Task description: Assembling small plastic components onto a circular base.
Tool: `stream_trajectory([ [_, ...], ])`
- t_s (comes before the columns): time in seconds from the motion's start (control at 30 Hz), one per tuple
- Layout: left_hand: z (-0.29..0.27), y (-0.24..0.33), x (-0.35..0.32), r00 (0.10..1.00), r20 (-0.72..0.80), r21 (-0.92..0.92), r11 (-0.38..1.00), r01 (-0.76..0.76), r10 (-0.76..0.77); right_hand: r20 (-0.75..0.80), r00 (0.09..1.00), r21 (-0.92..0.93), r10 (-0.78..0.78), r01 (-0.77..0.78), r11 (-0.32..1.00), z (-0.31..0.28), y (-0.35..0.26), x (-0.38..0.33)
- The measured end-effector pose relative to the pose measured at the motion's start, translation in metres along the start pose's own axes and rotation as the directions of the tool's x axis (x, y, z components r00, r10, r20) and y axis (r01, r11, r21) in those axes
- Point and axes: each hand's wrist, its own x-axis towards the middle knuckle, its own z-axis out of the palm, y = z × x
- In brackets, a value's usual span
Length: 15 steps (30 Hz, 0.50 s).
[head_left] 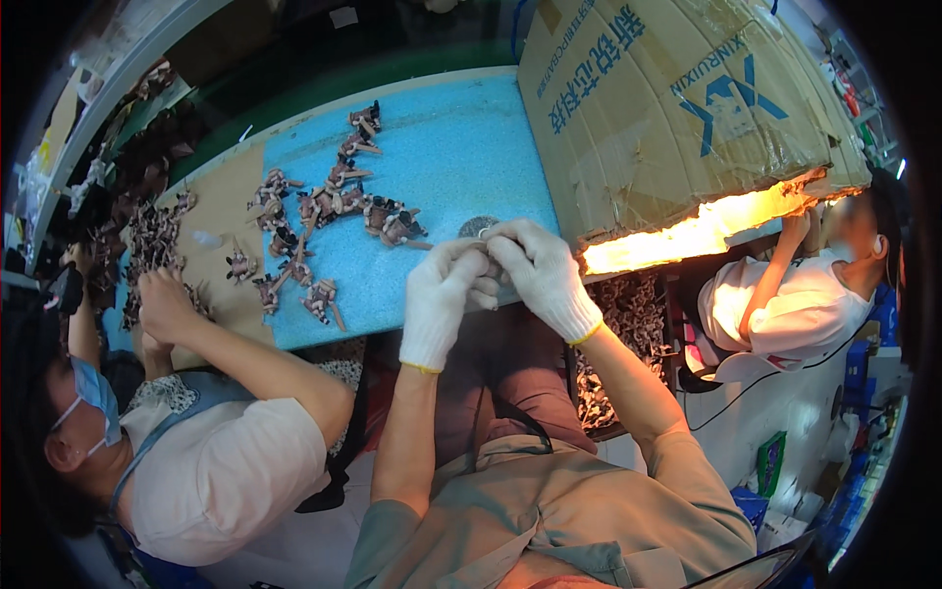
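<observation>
My left hand [439, 299] and my right hand [538, 273], both in white knit gloves with yellow cuff edges, meet over the near edge of a blue foam mat [471, 147]. The fingers of each are pinched closed, and whatever is between them is too small or hidden to make out. Just beyond the fingertips shows a small round grey disc [478, 226]; I cannot tell whether it is held or lies on the mat. Left of my hands lie several small brown and pink figurines [394, 224], some touching one another in a branching row.
A large cardboard box [677, 108] stands on the right, bright orange light glowing under its lower edge. Below it is a container of small brown parts [618, 339]. At left, a masked co-worker [216, 461] reaches toward piled figurines [154, 236]. Another person [790, 294] sits at right.
</observation>
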Motion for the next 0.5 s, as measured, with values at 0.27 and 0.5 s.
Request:
stream_trajectory([
  [0.27,0.006,0.005,0.016,0.999,0.039,0.239,0.971,0.008,-0.018,0.056,0.998,0.102,-0.03,0.024,0.994,-0.009,0.016,0.011],
  [0.5,0.013,0.006,0.028,0.986,-0.092,0.433,0.898,-0.084,0.137,-0.138,0.988,-0.676,-0.072,-0.041,0.736,0.01,0.037,0.047],
])
